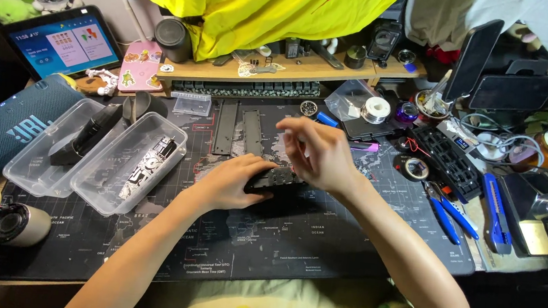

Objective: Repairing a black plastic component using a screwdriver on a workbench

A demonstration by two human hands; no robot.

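Covering most of the desk, a dark map-printed mat (291, 244) carries everything. Near its middle lies a small black device (276, 180), long axis running left to right, tilted a little up to the right. The left hand (233, 182) lies flat on the device's left end, fingers together and curled over its top edge, pressing it down onto the mat. The right hand (318, 153) hovers over the right end, just above and behind the device, so the thing lies below and toward the person from those fingertips; thumb and forefinger are drawn close as if pinching something tiny, though what, if anything, sits between them cannot be made out. Both hands are at the device; the left alone rests on it.

To the left sit two clear plastic tubs side by side, touching. The farther tub (50, 151) holds a black angular part; the nearer tub (129, 162) holds a long black-and-white printed piece lying diagonally. Behind the hands, two grey flat strips (239, 128) lie parallel on the mat. To the right, blue-handled pliers (447, 216) rest well apart from the hands.
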